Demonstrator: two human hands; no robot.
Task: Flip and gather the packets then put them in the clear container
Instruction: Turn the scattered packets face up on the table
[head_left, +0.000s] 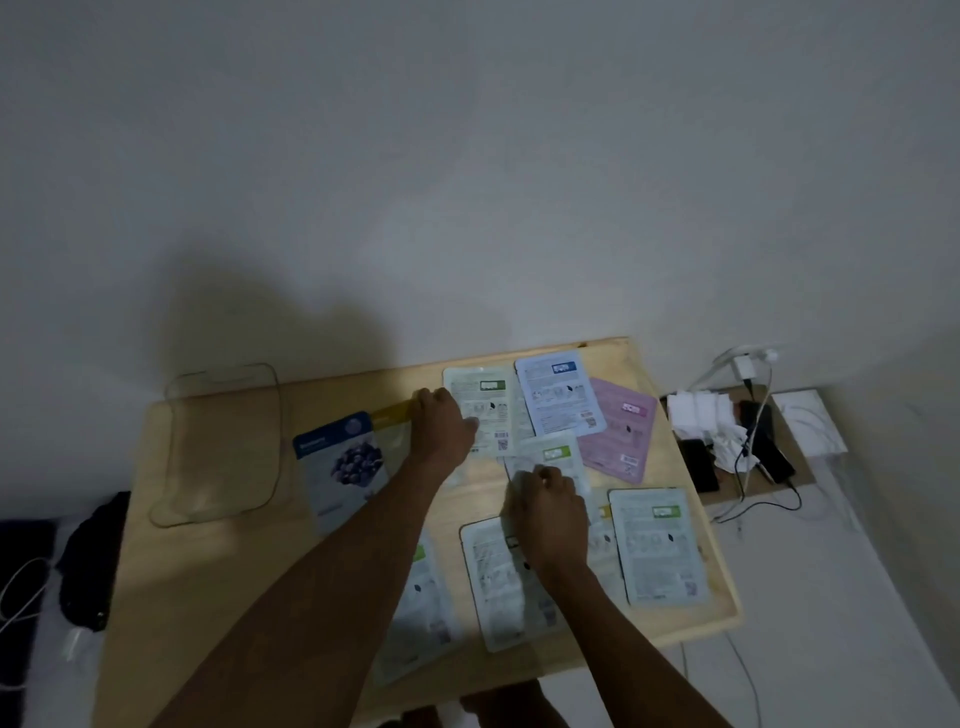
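Glossy white-green packet (550, 460) under my right hand (548, 506), fingers pressed flat, may slide; my left hand (441, 423) pinches the yellow-edged packet (390, 415).

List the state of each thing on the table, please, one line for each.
Clear plastic container: empty, upright, at the table's left.
Blue blueberry packet: front side up.
Pink packet: printed back up.
Pale blue packet: back up, overlapping the pink one.
Left hand: on a yellow-edged packet.
Right hand: on a green-labelled packet.
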